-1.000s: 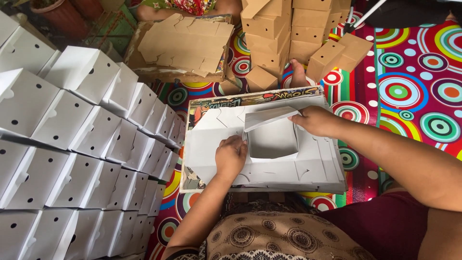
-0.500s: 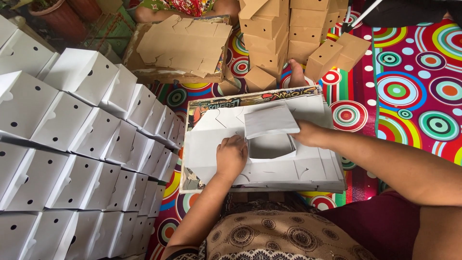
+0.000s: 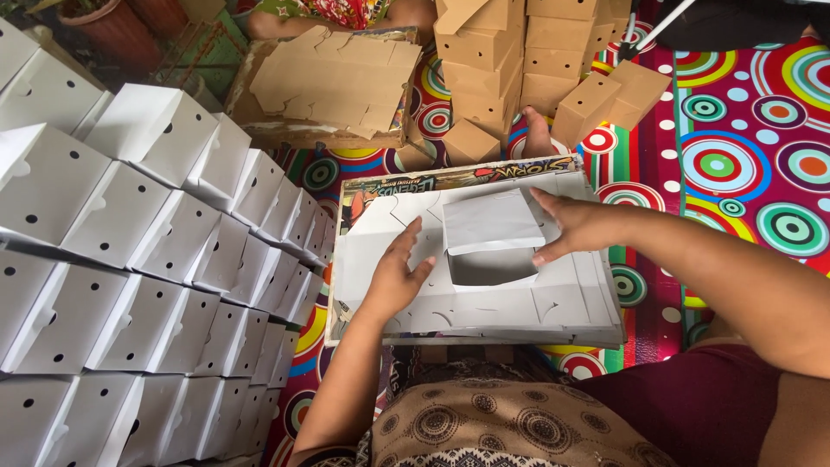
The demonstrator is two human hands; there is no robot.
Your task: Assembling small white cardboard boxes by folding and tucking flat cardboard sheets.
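Observation:
A flat white cardboard box blank point(image 3: 484, 298) lies on a stack of similar blanks in front of me. Its middle flap point(image 3: 491, 223) is raised and folded over, leaving a hollow beneath. My left hand point(image 3: 399, 277) presses flat on the blank's left panel, fingers spread, beside the flap. My right hand point(image 3: 577, 227) rests against the flap's right edge, fingers touching the card. The stack sits on a board with a colourful printed border point(image 3: 406, 180).
Several folded white boxes with small holes point(image 3: 147, 259) are stacked in rows at my left. Brown folded boxes point(image 3: 519, 60) and flat brown blanks point(image 3: 333, 82) lie at the far side, where another person sits; a foot point(image 3: 538, 134) shows there. A circle-patterned mat point(image 3: 752, 156) covers the floor.
The middle flap has been folded up and over into a raised wall. My right hand slid down along its right edge; my left hand opened out flat on the left panel.

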